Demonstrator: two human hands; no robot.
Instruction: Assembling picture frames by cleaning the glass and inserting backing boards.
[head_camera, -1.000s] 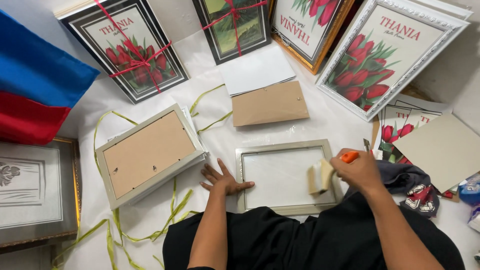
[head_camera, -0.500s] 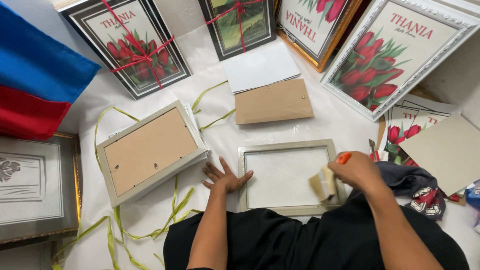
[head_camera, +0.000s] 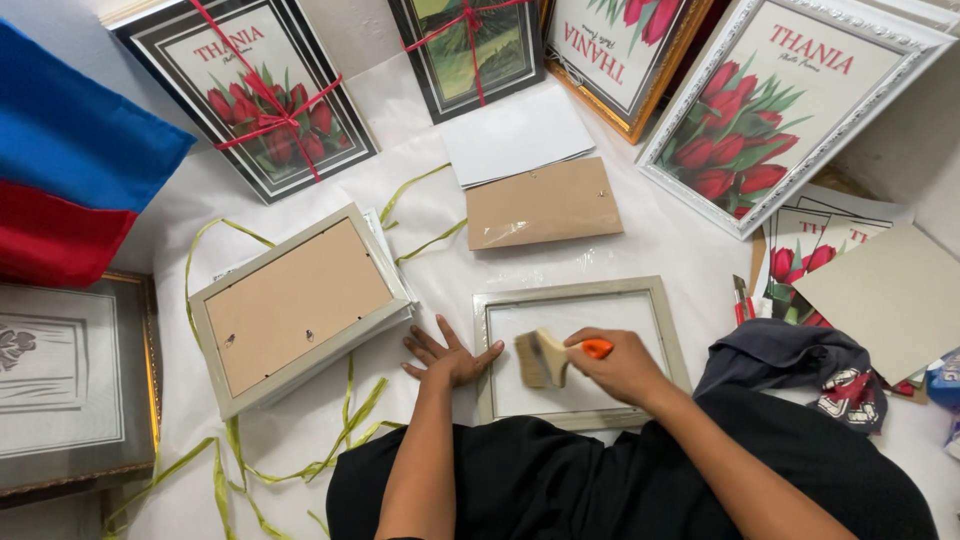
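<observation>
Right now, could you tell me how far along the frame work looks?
Done: a backed frame lies face-down at left. In hand: the right hand sweeps a brush across the open frame, with the left hand flat beside it. Left: the brown backing board and white sheet lie apart, not fitted.

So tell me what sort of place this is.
Probably a picture-framing or gift-packing workspace on a white-covered surface. Framed red tulip prints tied with red ribbon lean around, a loose brown backing board lies out, and the right hand holds a brush over an empty grey frame.
</observation>
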